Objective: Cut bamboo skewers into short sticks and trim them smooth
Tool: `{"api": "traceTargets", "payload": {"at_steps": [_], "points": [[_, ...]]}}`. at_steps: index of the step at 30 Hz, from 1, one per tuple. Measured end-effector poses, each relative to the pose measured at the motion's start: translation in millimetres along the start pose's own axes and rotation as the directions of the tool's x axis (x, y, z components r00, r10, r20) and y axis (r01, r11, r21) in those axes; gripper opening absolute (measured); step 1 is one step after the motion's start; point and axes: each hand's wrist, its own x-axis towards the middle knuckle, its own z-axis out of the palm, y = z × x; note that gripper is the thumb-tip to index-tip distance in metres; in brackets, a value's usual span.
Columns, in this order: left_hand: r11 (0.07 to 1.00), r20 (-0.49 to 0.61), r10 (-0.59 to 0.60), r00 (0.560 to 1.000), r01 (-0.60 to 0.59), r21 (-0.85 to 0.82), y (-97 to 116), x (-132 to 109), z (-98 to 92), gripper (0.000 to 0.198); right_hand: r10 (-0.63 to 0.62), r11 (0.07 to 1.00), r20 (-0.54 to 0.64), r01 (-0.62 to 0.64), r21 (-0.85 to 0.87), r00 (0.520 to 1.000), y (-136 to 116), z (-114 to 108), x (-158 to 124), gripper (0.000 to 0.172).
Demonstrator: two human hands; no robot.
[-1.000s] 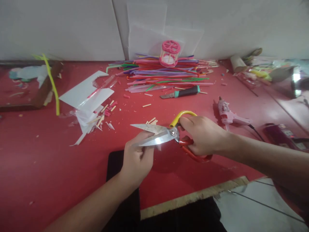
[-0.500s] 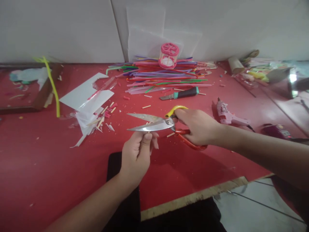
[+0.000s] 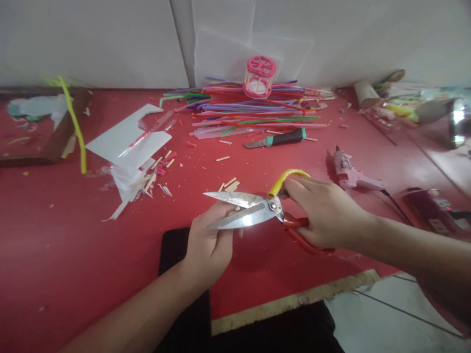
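Observation:
My right hand (image 3: 327, 211) is wrapped round the yellow and red handles of a pair of large scissors (image 3: 250, 211). Their metal blades are parted and point left. Behind the blades is my left hand (image 3: 211, 240), fingers drawn together in a pinch. The blades hide its fingertips, so whatever it holds cannot be made out. Just beyond the blades, several short cut wooden sticks (image 3: 231, 185) lie on the red table (image 3: 121, 274). One more stick piece (image 3: 222, 159) rests farther back.
A pink hourglass-like frame (image 3: 259, 77) stands on a pile of coloured pipe cleaners (image 3: 253, 110). Nearer lie a utility knife (image 3: 275, 138) and, to the right, a pink glue gun (image 3: 351, 171). White board (image 3: 121, 139) and scraps are at left; a black flat object (image 3: 172, 250) is by my left wrist.
The scissors and my right hand have shifted right and toward me, and the blades now cover my left fingertips. The short sticks beyond the blades have come into clear view.

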Motion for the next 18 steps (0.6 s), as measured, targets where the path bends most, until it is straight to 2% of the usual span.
{"api": "traceTargets", "payload": {"at_steps": [5,18], "points": [[0.999,-0.009,0.019,1.000,-0.019,0.033,0.1,0.2,1.2,0.026,-0.012,0.998,-0.022,0.011,-0.056,1.000,-1.5,-1.8,-0.3,0.021],[1.000,-0.031,0.002,1.000,-0.003,-0.008,-2.8,-1.9,2.6,0.024,-0.005,0.996,-0.032,0.002,-0.088,0.999,-3.1,-6.6,0.7,0.020]]}}
